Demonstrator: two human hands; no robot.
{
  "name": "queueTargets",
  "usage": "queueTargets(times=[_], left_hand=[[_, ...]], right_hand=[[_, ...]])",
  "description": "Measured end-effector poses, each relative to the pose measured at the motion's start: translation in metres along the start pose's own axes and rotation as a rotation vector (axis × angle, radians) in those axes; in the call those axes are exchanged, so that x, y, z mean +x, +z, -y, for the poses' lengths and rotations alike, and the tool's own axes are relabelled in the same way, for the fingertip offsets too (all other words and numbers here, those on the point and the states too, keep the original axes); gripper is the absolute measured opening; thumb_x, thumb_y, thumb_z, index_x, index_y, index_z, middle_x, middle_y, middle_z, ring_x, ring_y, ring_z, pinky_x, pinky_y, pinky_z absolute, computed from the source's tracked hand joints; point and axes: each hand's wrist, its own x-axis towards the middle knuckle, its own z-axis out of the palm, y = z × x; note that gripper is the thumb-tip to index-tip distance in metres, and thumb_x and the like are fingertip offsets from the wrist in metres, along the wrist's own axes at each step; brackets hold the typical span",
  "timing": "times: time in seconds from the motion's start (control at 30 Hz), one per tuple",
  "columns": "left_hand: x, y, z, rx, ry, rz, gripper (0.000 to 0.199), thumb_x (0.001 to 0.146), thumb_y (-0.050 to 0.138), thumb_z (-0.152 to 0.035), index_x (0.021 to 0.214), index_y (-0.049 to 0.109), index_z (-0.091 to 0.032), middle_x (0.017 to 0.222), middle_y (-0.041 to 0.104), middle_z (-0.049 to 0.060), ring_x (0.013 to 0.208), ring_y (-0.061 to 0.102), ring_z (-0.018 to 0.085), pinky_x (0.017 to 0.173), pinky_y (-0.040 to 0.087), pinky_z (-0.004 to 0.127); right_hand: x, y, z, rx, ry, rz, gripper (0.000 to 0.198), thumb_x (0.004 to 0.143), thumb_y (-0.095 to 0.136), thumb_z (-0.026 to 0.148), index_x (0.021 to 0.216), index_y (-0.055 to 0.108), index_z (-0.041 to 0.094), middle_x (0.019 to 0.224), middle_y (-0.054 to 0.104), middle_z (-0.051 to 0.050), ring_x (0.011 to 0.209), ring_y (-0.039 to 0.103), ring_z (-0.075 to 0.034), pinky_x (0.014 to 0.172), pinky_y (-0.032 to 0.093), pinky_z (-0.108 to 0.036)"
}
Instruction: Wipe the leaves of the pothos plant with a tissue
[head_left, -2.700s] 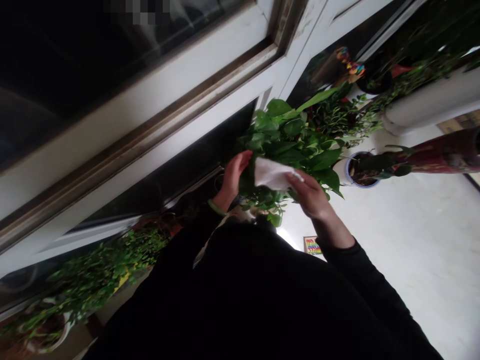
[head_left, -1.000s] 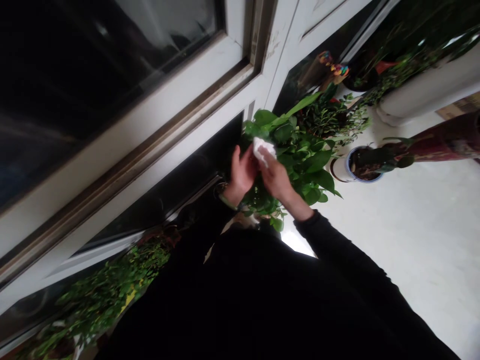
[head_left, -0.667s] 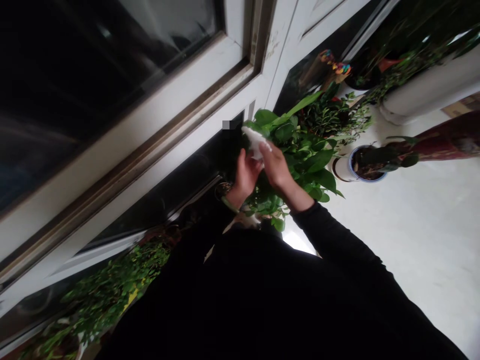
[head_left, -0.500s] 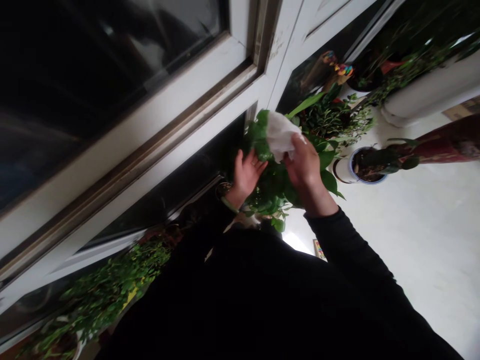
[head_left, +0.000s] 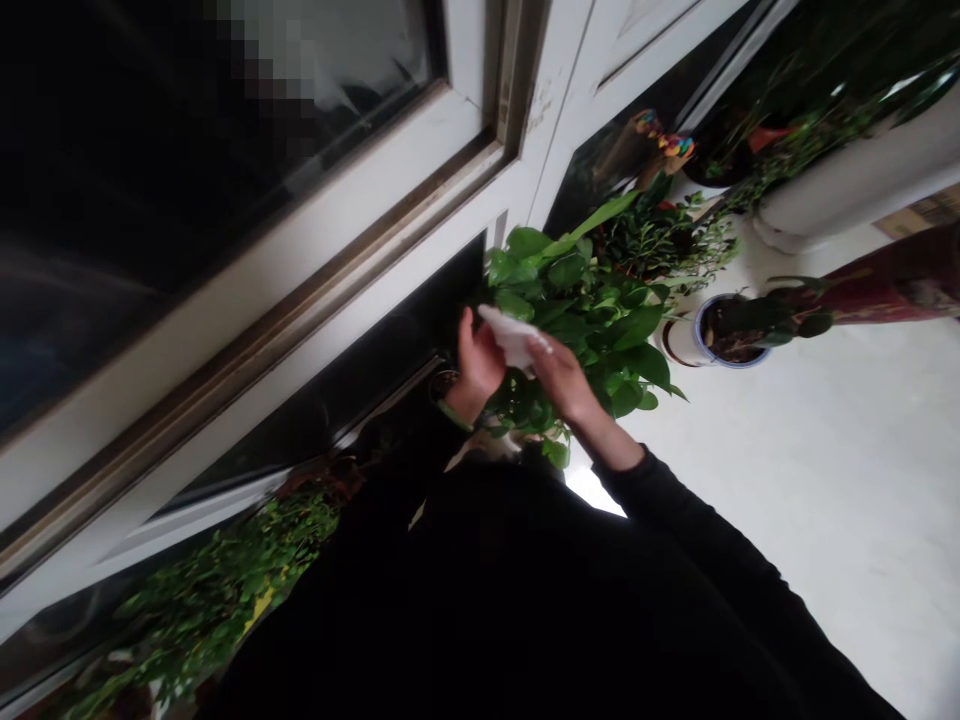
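Note:
My right hand (head_left: 561, 378) is closed on a thin white wipe (head_left: 511, 337), pinched between thumb and fingers. The far end of the wipe lies over the fingers of my left hand (head_left: 478, 368). That hand is turned palm up, its thumb stretched out apart from the rest; its fingertips are partly hidden by the cloth. Both hands are at the near side of a potted plant with broad, glossy green leaves (head_left: 626, 330). Whether a leaf lies between the wipe and my left palm is hidden.
A white-framed window (head_left: 352, 290) slopes along the left. Bushy plants (head_left: 232, 570) stand at lower left. To the right are a blue-rimmed pot (head_left: 731, 330), a dark red column-like object (head_left: 892, 290), a white pipe (head_left: 847, 185) and the pale floor (head_left: 810, 450).
My right hand has drawn the wipe down and left, off a large leaf and over my left hand. The plant's leaves behind are now uncovered. My left hand has barely moved.

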Motion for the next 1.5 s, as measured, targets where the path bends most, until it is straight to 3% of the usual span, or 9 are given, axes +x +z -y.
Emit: queueTargets(times=[0.17,0.33,0.57,0.67,0.8,1.03,1.23,1.37,1.5], left_hand=[[0.004,-0.005,-0.003,-0.006,0.044,0.108,0.057,0.108,0.040,-0.063,0.107,0.075,-0.019,0.109,0.077,0.009,0.121,0.073,0.025,0.107,0.057,0.041],[-0.003,-0.001,0.004,0.079,0.001,0.093,0.064,0.108,0.032,-0.067,0.103,0.075,-0.019,0.103,0.076,0.011,0.122,0.072,0.027,0.106,0.057,0.042],[-0.001,-0.012,-0.003,0.057,0.064,0.050,0.058,0.110,0.034,-0.061,0.101,0.074,-0.020,0.092,0.076,0.007,0.113,0.074,0.023,0.106,0.057,0.040],[0.001,-0.014,-0.004,0.051,0.048,0.097,0.060,0.110,0.032,-0.062,0.102,0.075,-0.020,0.101,0.077,0.007,0.117,0.073,0.022,0.108,0.056,0.038],[-0.002,-0.009,0.001,0.101,0.020,0.098,0.063,0.109,0.031,-0.065,0.109,0.075,-0.020,0.111,0.077,0.009,0.129,0.070,0.026,0.112,0.055,0.041],[-0.008,-0.010,0.000,0.152,0.082,0.063,0.064,0.109,0.027,-0.063,0.115,0.076,-0.021,0.122,0.078,0.011,0.133,0.068,0.026,0.113,0.055,0.040],[-0.003,-0.016,-0.004,0.063,0.064,0.072,0.060,0.108,0.033,-0.066,0.097,0.073,-0.022,0.099,0.076,0.007,0.115,0.074,0.024,0.111,0.056,0.042],[-0.007,-0.013,0.002,0.056,0.024,0.069,0.061,0.110,0.029,-0.063,0.093,0.071,-0.022,0.086,0.072,0.006,0.107,0.075,0.023,0.109,0.057,0.042],[-0.008,-0.018,-0.007,0.084,0.100,-0.011,0.054,0.110,0.036,-0.057,0.084,0.067,-0.021,0.079,0.069,0.003,0.094,0.075,0.019,0.109,0.057,0.038]], right_hand=[[0.013,-0.021,0.003,-0.063,-0.117,-0.287,0.070,0.104,0.045,0.075,0.141,0.071,0.022,0.139,0.076,-0.012,0.133,0.070,-0.032,0.119,0.053,-0.053],[0.006,0.008,-0.011,-0.279,-0.186,0.000,0.077,0.103,0.042,0.078,0.147,0.069,0.022,0.165,0.058,-0.013,0.162,0.043,-0.033,0.136,0.031,-0.055],[-0.001,-0.005,0.010,0.101,0.059,-0.068,0.070,0.097,0.055,0.081,0.125,0.079,0.022,0.113,0.082,-0.009,0.110,0.076,-0.031,0.101,0.064,-0.049],[0.012,-0.020,0.016,-0.056,-0.124,-0.215,0.063,0.105,0.049,0.071,0.137,0.073,0.024,0.136,0.077,-0.010,0.132,0.069,-0.032,0.117,0.056,-0.052],[0.023,-0.009,-0.002,-0.399,-0.301,0.038,0.056,0.109,0.047,0.054,0.150,0.066,0.021,0.164,0.059,-0.012,0.161,0.044,-0.033,0.136,0.032,-0.059],[0.002,0.027,-0.013,-0.164,-0.190,0.149,0.061,0.110,0.042,0.061,0.153,0.065,0.025,0.164,0.059,-0.009,0.159,0.048,-0.031,0.133,0.038,-0.057],[0.000,0.004,0.002,-0.053,-0.156,-0.182,0.068,0.108,0.042,0.070,0.156,0.062,0.027,0.163,0.060,-0.009,0.153,0.054,-0.031,0.132,0.038,-0.055],[-0.007,0.010,0.001,-0.116,-0.108,0.043,0.074,0.099,0.053,0.079,0.148,0.070,0.026,0.162,0.061,-0.010,0.159,0.047,-0.031,0.136,0.030,-0.054],[-0.021,0.011,0.007,0.146,0.128,0.161,0.064,0.091,0.065,0.079,0.122,0.081,0.026,0.132,0.080,-0.007,0.132,0.070,-0.032,0.122,0.051,-0.052]])
